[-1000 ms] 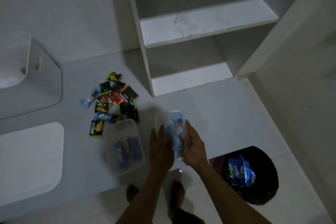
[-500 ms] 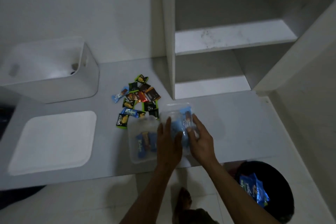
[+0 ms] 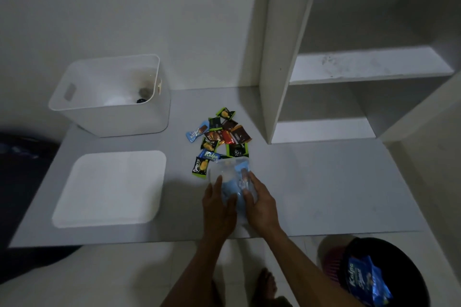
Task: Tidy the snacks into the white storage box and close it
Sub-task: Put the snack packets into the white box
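Now we see both hands on a small clear container point(image 3: 230, 179) that sits on the grey surface point(image 3: 324, 187) near its front edge. Our left hand point(image 3: 219, 209) lies along the container's left side and our right hand point(image 3: 260, 204) along its right, fingers curved round it, holding it between them. Blue wrappers show through the clear plastic, though the blur keeps us from telling how many.

Just behind the container lies a loose heap of snack packets point(image 3: 220, 137), green, blue, brown and red, touching one another. To the left, at the back of the surface, stands the white storage box point(image 3: 112, 117), open at the top, with something small and dark at its bottom. Its white lid point(image 3: 109, 189) lies flat in front of it, apart from it.

On the floor at lower right stands a dark bin point(image 3: 399, 257) with a blue snack bag point(image 3: 366, 281) inside. White shelves point(image 3: 369, 65) rise at the right.
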